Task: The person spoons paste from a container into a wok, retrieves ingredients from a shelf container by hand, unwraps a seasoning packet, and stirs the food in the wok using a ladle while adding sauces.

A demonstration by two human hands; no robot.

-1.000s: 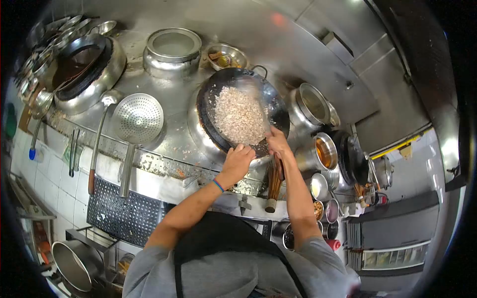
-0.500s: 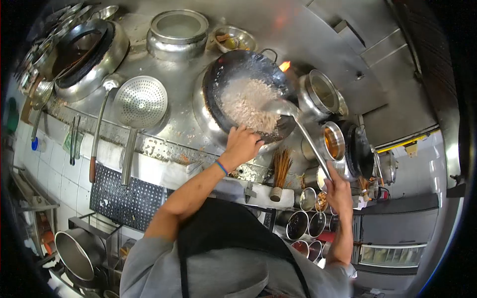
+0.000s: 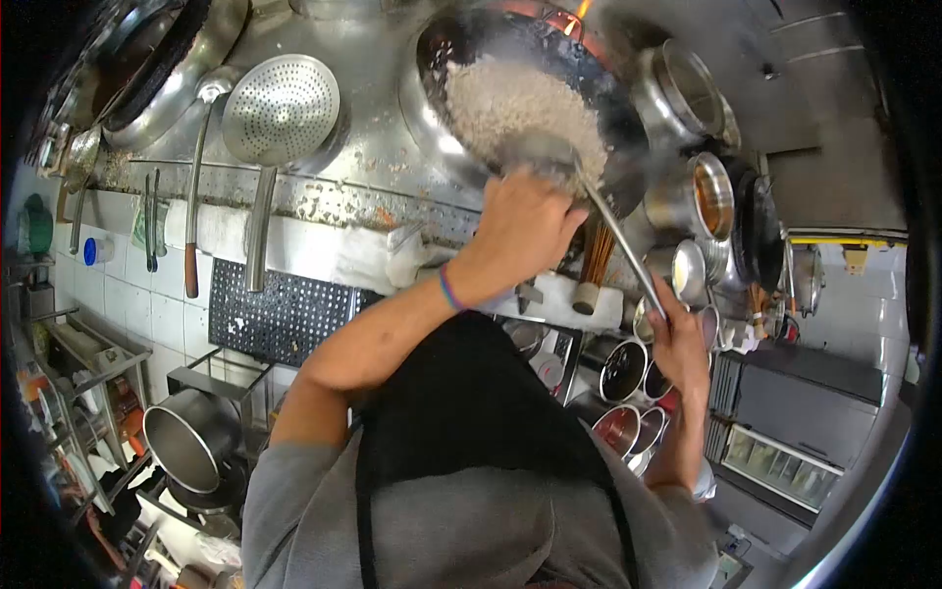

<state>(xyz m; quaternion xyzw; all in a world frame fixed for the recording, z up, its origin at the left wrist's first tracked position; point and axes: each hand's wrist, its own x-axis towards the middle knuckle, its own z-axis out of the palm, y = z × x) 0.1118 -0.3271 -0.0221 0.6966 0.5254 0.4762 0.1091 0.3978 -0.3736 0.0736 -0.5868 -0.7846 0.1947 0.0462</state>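
Note:
A dark wok (image 3: 622, 118) sits over the burner, tilted, with pale crumbly minced meat (image 3: 520, 98) spread across its inside. My left hand (image 3: 525, 226) is closed on the wok's near edge; the exact part under the fingers is hidden. In my right hand (image 3: 680, 339) is the end of a long metal ladle (image 3: 618, 228), fingers wrapped round the handle. The ladle's bowl lies against the meat near the wok's front side, just beyond my left hand, slightly blurred. Flame (image 3: 581, 12) shows behind the wok's far rim.
Left of the wok lie a perforated strainer (image 3: 282, 110) and another ladle (image 3: 193, 211) with a wooden grip. A bundle of thin sticks (image 3: 597, 257) stands close to my left wrist. Metal pots (image 3: 690, 201) and several seasoning containers (image 3: 622, 371) crowd the right side.
The ladle's bowl has come from the wok's right side to its near side. The meat has spread out wider. My view has tilted down, so everything sits differently in the picture.

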